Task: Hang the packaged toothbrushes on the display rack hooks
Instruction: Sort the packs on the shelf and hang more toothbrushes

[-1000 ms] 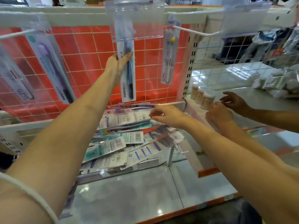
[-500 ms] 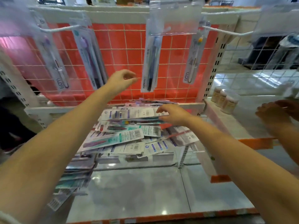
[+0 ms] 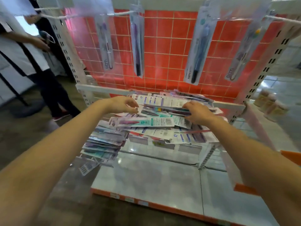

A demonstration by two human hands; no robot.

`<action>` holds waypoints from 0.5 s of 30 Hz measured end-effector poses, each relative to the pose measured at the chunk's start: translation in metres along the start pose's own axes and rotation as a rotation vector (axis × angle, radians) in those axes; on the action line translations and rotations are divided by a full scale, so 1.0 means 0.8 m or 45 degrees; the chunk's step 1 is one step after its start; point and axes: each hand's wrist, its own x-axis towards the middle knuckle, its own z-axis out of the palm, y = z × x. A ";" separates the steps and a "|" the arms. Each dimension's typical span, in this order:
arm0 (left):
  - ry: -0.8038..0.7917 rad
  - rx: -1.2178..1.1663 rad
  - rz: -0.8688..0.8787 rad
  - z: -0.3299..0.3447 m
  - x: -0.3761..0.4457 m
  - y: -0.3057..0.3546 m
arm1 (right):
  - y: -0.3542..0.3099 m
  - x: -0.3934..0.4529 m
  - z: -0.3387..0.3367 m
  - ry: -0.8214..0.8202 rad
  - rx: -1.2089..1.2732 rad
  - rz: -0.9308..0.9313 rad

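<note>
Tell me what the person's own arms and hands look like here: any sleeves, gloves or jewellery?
Both forearms are bare as far as the picture shows, with no sleeves in view. The left hand and the right hand wear no gloves, and no rings or watch can be made out, though the picture is slightly blurred. No wristband shows on either wrist at this moment.

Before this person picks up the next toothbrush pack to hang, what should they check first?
1. Packs left in the pile: ok, many.
2. Right hand on a pack: ok, fingers curl on the top packs.
3. Left hand free: ok, holds nothing, hovers at the pile's left edge.
4. Only one pack gripped: cannot tell.
5. Room on a hook: cannot tell, hooks blurred.
6. Hung packs secure: ok, four hang from hooks.
</note>
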 end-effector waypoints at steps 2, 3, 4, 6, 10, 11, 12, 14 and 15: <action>-0.067 0.034 -0.069 -0.001 -0.010 -0.017 | 0.003 -0.001 0.001 -0.007 -0.038 0.044; -0.086 0.056 -0.095 0.001 -0.013 -0.025 | 0.003 -0.001 0.001 -0.008 -0.040 0.071; -0.098 0.076 -0.119 0.002 -0.017 -0.031 | 0.003 -0.002 0.003 -0.009 -0.030 0.092; -0.112 0.128 -0.153 0.010 -0.021 -0.039 | 0.002 -0.001 0.005 -0.007 -0.028 0.116; -0.076 0.441 -0.141 0.029 -0.020 -0.047 | -0.002 0.001 0.005 0.022 -0.028 0.135; -0.049 0.493 -0.144 0.031 -0.018 -0.048 | -0.002 0.001 0.004 0.028 -0.006 0.130; -0.020 0.531 -0.139 0.030 -0.017 -0.049 | -0.002 0.001 0.003 0.032 0.013 0.123; 0.016 0.574 -0.106 0.025 -0.016 -0.049 | 0.000 0.000 0.000 0.028 0.022 0.094; 0.013 0.585 -0.084 0.022 -0.017 -0.048 | 0.001 -0.001 -0.001 0.027 0.021 0.079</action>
